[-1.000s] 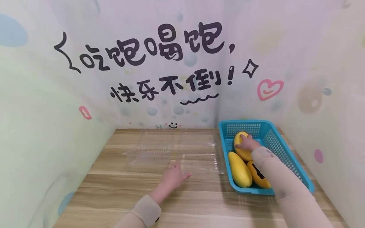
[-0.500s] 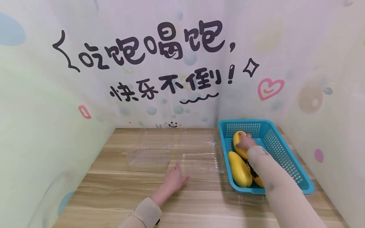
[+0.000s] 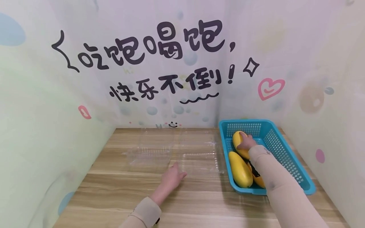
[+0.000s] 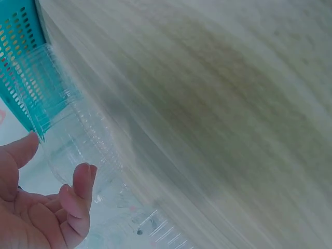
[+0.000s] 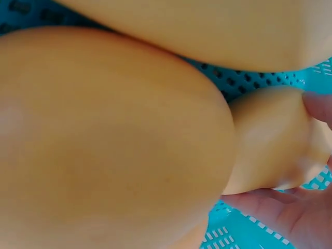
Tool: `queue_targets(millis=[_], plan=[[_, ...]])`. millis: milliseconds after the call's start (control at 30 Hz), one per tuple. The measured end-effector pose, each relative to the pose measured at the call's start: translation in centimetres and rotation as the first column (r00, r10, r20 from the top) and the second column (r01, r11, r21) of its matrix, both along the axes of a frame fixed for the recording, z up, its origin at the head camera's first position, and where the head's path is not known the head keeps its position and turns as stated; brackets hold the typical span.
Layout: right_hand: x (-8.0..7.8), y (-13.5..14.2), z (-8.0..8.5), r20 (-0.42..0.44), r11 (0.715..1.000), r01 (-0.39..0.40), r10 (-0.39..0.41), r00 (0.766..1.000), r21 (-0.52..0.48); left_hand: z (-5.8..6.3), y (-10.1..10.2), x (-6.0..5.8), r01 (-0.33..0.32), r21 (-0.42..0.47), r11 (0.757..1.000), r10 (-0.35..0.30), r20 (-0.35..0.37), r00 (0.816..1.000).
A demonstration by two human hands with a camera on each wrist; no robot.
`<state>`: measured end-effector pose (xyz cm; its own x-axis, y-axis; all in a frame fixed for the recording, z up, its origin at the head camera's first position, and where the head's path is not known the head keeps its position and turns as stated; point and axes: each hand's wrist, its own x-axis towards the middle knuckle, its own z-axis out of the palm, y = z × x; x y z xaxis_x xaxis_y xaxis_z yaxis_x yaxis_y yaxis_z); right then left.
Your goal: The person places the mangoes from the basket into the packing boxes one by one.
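In the head view my right hand [image 3: 246, 142] reaches into the blue basket [image 3: 285, 155] and grips the far yellow mango [image 3: 238, 138]. The right wrist view shows the thumb on one side of that mango [image 5: 270, 135] and the fingers along the other. A second mango [image 3: 240, 171] lies nearer the front, and a third [image 3: 259, 181] is partly hidden by my sleeve. My left hand [image 3: 172, 178] is low over the table, thumb spread and fingers loosely bent, at the near edge of a clear plastic clamshell box [image 3: 199, 161]; it holds nothing.
Another clear clamshell box [image 3: 149, 156] stands with its lid up to the left of the first. Both are on the wood-grain table [image 3: 114, 190], left of the basket. A printed cloth wall [image 3: 182, 110] closes off the back and sides.
The right hand keeps its grip on the far mango, which has shifted slightly left. The left hand has drawn back a little from the boxes.
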<state>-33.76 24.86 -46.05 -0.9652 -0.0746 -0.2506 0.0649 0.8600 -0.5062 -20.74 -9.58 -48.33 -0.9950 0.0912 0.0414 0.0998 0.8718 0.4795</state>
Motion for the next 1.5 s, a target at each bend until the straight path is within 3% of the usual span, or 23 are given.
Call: queue_targets(millis=[333,467,600,800,1200,1500], plan=[[-0.2,0.2,-0.7,-0.024,1.0,-0.013,0.013,1.0,-0.003,-0.3,-0.3,-0.4,-0.007,0.012,1.0,0.007,0.032,0.999],[-0.4,0.5,-1.1,-0.005,1.0,-0.006,0.006,1.0,0.01,-0.6,-0.4,-0.5,-0.006,0.117,0.993,-0.001,0.064,0.998],[-0.5,0.5,-1.3,0.019,1.0,0.006,-0.006,1.0,0.015,-0.9,-0.4,-0.7,0.0,0.241,0.971,-0.022,0.088,0.996],[-0.2,0.3,-1.1,0.028,0.999,0.006,-0.007,1.0,0.035,-0.9,-0.5,-0.5,0.019,0.315,0.949,-0.052,0.098,0.994],[0.3,0.4,-0.9,0.051,1.0,0.008,-0.008,0.999,0.018,-1.2,-0.5,-0.6,0.006,0.346,0.938,-0.049,0.116,0.992],[0.1,1.2,-1.8,0.041,1.0,0.001,-0.002,0.999,0.02,-1.1,-0.4,-0.8,-0.025,0.386,0.922,-0.04,0.159,0.986]])
